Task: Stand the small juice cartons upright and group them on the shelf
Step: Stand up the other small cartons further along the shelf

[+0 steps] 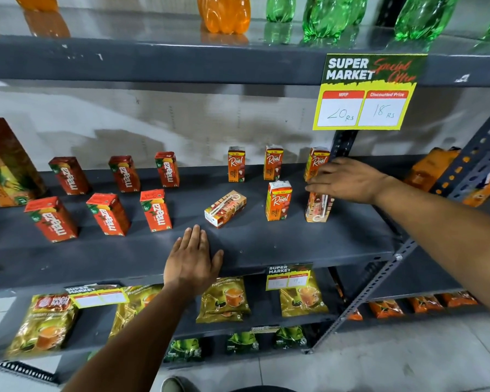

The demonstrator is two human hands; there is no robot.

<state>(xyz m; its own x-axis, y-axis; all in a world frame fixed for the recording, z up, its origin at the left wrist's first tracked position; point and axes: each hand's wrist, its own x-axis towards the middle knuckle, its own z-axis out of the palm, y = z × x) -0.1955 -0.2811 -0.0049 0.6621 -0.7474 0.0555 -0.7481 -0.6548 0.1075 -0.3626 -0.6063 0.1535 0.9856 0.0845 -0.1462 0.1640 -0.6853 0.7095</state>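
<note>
Several small orange "Real" juice cartons stand on the dark grey shelf point(238, 247). One carton point(225, 208) lies flat on its side with its straw facing up. Another point(278, 200) stands upright to the right of it. My right hand point(348, 179) rests on top of the rightmost front carton point(317, 209), which stands with its straw side towards me. Three more stand in the back row, the leftmost point(236, 164). My left hand point(193, 260) lies flat and open on the shelf's front edge, just below the fallen carton.
Several red "Maaza" cartons point(155, 210) stand in two rows at the left, beside a tall pineapple carton point(6, 162). Orange and green bottles point(224, 12) line the upper shelf. A yellow price sign point(365, 91) hangs at upper right. Tea packets point(224, 299) fill the lower shelf.
</note>
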